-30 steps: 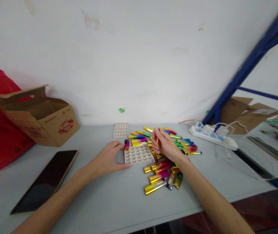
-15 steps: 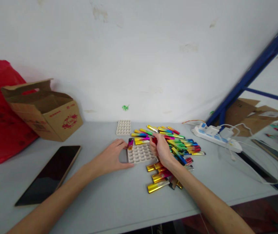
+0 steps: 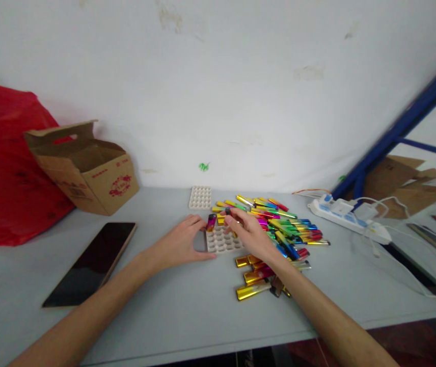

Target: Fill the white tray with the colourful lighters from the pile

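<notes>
Grey surface, set against a white wall.

Item: off-white perforated tray, rows of round holes, lying flat before the person. One purple-and-gold metallic lighter, dark-topped, stands at its far left corner.

Left hand: spread in a loose curve about the tray's left end, thumb by the near edge, fingers beside the upright lighter; probably placed so to steady both. Firm contact cannot be told.

Right hand: closed on a slim dark-topped lighter above the tray, the dark end uppermost; the pinch presumably keeps it upright. Most of its body is hidden by the fingers.

Stock: heap of multicoloured metallic lighters, loose, right of the tray, likely kept there for the right hand's reach. The heap crowds that side; the right hand covers part of the tray.

Surroundings: second off-white perforated tray, far, near the wall. Black-screened tablet, left, beside the left forearm. Open brown cardboard box and red plastic bag, far left. White power strip with trailing white cables, right; blue metal frame beyond.
</notes>
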### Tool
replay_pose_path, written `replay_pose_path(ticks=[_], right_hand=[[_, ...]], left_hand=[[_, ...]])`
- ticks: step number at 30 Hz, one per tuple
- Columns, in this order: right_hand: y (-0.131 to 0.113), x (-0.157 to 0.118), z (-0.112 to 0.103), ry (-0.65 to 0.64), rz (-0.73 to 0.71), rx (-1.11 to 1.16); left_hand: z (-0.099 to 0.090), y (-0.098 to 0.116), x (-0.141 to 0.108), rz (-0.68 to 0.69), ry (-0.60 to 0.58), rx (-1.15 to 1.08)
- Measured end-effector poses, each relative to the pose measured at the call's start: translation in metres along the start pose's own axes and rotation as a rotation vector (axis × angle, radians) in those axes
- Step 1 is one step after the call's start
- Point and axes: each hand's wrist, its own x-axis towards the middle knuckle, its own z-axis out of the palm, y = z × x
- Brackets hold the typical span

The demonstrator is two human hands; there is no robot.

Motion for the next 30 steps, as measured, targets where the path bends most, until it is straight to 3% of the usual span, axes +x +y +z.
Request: replay_pose_path(ticks=[2,5,12,15,20,25,27,30], right_hand=[[-0.002,-0.002,0.000,0.027,-0.091,-0.172],[-0.004,-0.003,-0.001,0.018,-0.075,-0.319],[-0.007,-0.003,0.004,-0.040,0.075,-0.126],[0.002,-0.001,0.009,-0.095,0.085,-0.142],[0.017,0.003,0.017,-0.012,-0.094,-0.498],[0.006,0.003,0.024,-0.104,-0.168,-0.737],[-0.001,0.002,0.015,-0.081,-0.159,-0.784],[-0.002,0.002,-0.020,0.021,-0.159,-0.837]], left_hand=[[0.001,0.000,0.000,-0.006,-0.006,0.003],[0.001,0.000,0.000,-0.003,-0.013,0.011],[-0.001,0.003,0.001,0.005,-0.021,0.024],[0.000,0.003,0.001,0.003,-0.015,0.014],[0.003,0.000,0.000,0.021,0.005,0.021],[0.005,-0.004,0.001,0.022,0.002,0.041],[0.004,-0.004,0.002,0.018,-0.006,0.040],[0.001,-0.003,0.001,0.014,0.003,0.030]])
